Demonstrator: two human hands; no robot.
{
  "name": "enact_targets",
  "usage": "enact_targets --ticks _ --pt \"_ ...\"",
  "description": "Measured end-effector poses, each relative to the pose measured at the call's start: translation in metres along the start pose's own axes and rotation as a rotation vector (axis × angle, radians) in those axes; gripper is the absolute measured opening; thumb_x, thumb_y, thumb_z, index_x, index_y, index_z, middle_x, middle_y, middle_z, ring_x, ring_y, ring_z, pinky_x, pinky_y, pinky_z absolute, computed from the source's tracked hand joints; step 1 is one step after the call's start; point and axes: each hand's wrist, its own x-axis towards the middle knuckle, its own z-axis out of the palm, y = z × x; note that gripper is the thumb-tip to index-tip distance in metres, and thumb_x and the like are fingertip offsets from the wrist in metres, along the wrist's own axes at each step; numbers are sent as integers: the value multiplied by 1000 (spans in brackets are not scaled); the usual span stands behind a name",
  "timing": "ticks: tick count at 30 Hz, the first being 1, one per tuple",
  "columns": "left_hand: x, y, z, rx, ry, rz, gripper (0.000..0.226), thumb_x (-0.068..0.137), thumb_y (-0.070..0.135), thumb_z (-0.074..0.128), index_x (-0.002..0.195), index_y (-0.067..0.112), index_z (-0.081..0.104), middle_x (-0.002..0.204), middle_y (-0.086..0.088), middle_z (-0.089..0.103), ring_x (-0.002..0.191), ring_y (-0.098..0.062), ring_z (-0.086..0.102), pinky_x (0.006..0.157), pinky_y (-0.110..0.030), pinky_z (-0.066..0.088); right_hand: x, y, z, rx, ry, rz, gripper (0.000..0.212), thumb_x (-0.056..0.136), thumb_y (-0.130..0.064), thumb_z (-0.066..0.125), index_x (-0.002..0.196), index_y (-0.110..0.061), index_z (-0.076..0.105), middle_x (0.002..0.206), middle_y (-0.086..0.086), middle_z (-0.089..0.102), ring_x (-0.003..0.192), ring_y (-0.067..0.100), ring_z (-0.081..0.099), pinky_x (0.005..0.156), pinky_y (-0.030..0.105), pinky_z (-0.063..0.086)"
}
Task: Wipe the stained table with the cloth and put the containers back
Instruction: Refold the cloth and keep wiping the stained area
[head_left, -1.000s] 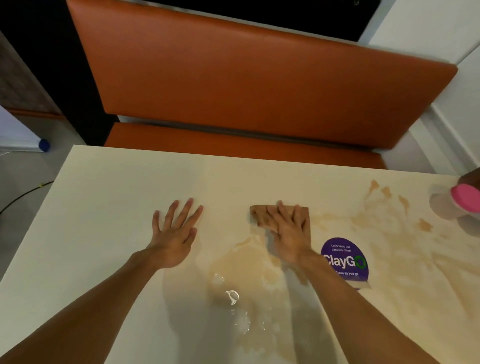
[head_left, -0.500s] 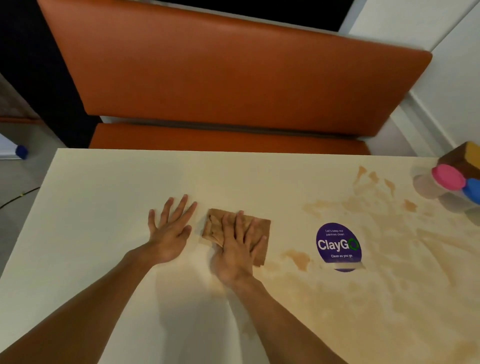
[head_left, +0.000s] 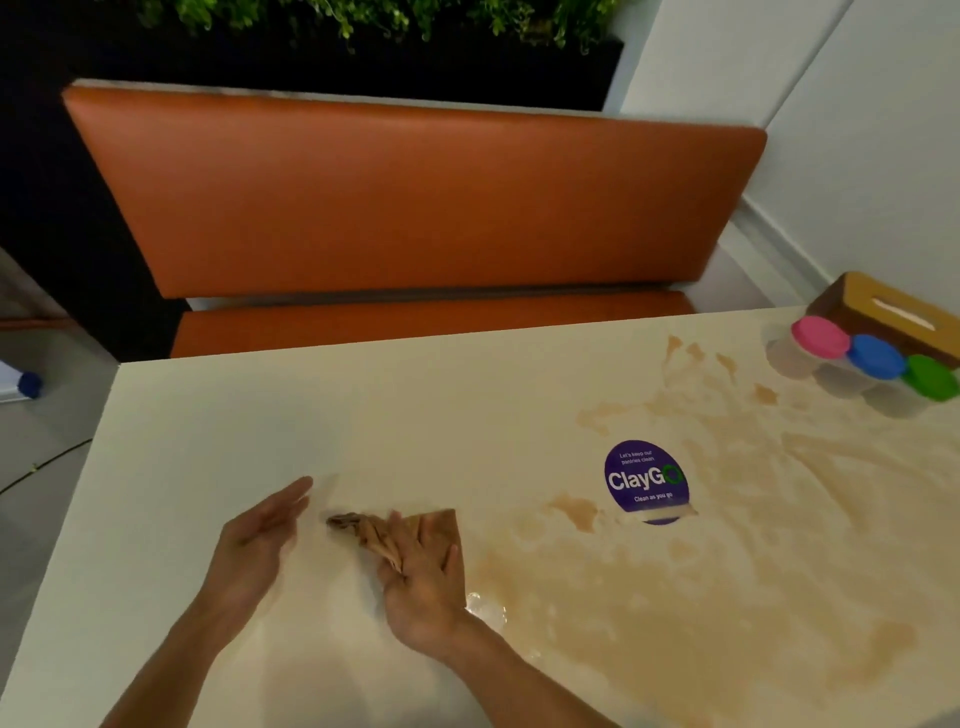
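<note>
The brown cloth lay on the cream table near its front left part, bunched into a wedge whose long axis ran roughly left to right, the twisted narrow end pointing left and the flatter corner pointing right and away. The right hand lay flat on the cloth with fingers spread, pressing it down. The left hand was just left of the cloth, apart from it, open and turned on its edge with fingers straight and together, holding nothing. Brown stains covered the table's right half, around a round purple sticker. The left part looked clean and bare up to the left and far edges. Three containers with pink, blue and green lids stood in a row at the far right edge, touching a brown tissue box. An orange bench stood beyond the far edge.
</note>
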Motion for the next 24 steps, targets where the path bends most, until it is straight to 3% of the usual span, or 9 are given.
enact_targets --ticks 3,5,7,9,11,13,17,21,24 --pt "-42 3 3 -24 -6 -7 53 89 -14 49 115 30 64 127 7 63 123 -17 56 110 -42 36 -6 -17 -18 292 40 -57 45 96 -35 35 137 -21 49 141 7 49 134 23 39 116 36 27" --pt "-61 11 14 21 -98 -4 62 83 -9 65 129 32 55 133 13 57 127 -14 51 108 -38 37 -13 -24 -26 501 2 -124 40 101 -27 35 138 -21 48 141 -6 52 133 4 42 114 20 28" --pt "-78 23 32 110 -270 31 91 71 2 76 143 40 35 138 25 44 128 1 43 104 -26 37 -21 -32 -35 599 -88 -101 40 103 -28 38 143 -29 41 145 -19 44 131 -12 36 113 13 23" --pt "-88 36 48 171 -379 70 101 72 -5 74 142 44 20 134 32 36 116 22 41 87 -6 42 -26 -38 -36 631 -155 -97 37 98 -46 46 134 -37 48 133 -21 54 123 -10 46 109 19 33" --pt "-92 46 60 185 -376 101 93 79 -14 64 141 38 18 132 23 42 106 26 46 71 -3 45 -34 -50 -41 676 -210 -42 43 88 -60 52 114 -26 58 109 -12 65 103 -1 60 100 25 42" --pt "-92 49 65 182 -326 130 81 87 -10 55 145 35 21 138 14 43 107 16 52 74 -9 49 -41 -54 -47 691 -257 -11 61 85 -66 49 109 -11 59 99 -5 63 94 8 59 95 28 42" --pt "-81 51 58 181 -206 73 32 101 18 45 129 32 54 125 7 63 112 -7 61 96 -34 51 -50 -45 -69 721 -324 2 30 97 -57 32 105 -45 57 102 -32 58 97 -6 55 92 21 39" --pt "-69 53 58 298 -133 22 42 100 39 39 122 11 61 100 4 68 90 -10 64 88 -26 50 -57 1 -97 611 -81 72 26 98 -33 51 120 -24 63 114 -12 62 101 1 61 76 7 46" --pt "-47 57 55 385 -159 282 39 103 29 33 140 24 45 131 16 55 122 -2 52 108 -25 39 -55 49 -125 326 172 60 19 96 -9 54 108 -14 68 109 -2 64 112 15 60 94 14 45"
